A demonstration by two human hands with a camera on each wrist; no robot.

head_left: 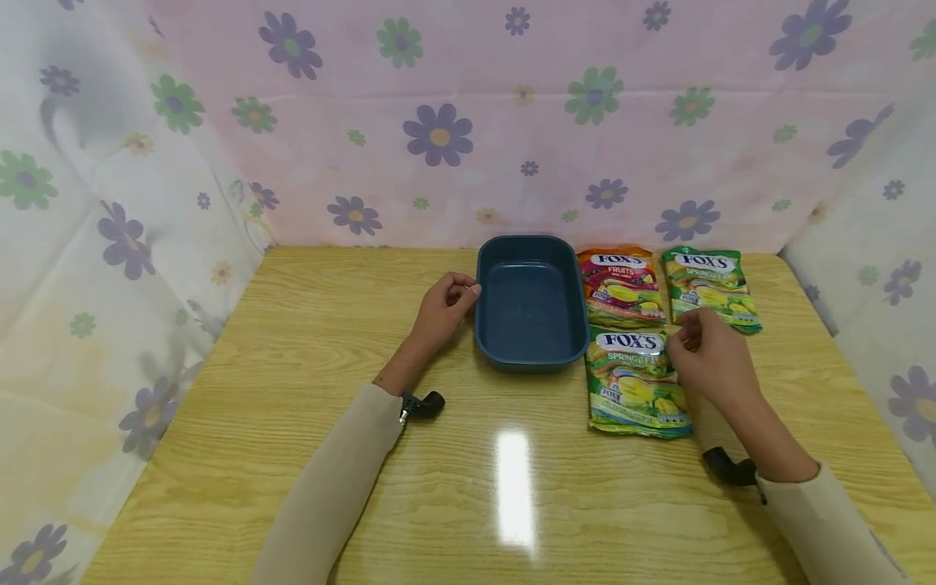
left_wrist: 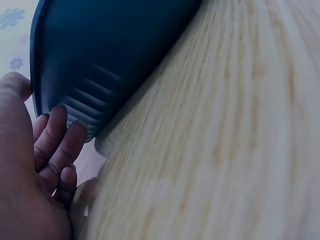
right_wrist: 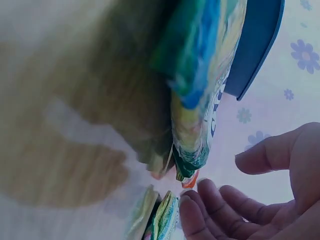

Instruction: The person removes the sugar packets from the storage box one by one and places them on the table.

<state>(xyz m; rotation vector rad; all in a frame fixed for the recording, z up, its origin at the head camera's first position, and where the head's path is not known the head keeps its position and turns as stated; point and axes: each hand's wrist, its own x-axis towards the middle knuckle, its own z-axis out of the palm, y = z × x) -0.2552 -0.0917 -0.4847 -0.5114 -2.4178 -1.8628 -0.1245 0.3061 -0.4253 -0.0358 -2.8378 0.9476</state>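
Observation:
A dark blue rectangular plastic tub (head_left: 530, 361) stands on the table. My left hand (head_left: 444, 313) is at its left side, thumb tip at the rim and the other fingers loosely bent beside the outer wall in the left wrist view. To the right of the tub lie a red-orange candy bag (head_left: 621, 288) and, nearer me, a green candy bag (head_left: 636, 390). A second green candy bag (head_left: 711, 288) lies farther right. My right hand (head_left: 712, 361) is over the near green bag's right edge; in the right wrist view its thumb and fingers are apart, holding nothing.
The wood-grain table (head_left: 322, 341) ends at a flowered cloth backdrop (head_left: 483, 195) behind, with more cloth at both sides. A small black wrist camera (head_left: 427, 404) is strapped to the left wrist, another camera (head_left: 727, 467) to the right.

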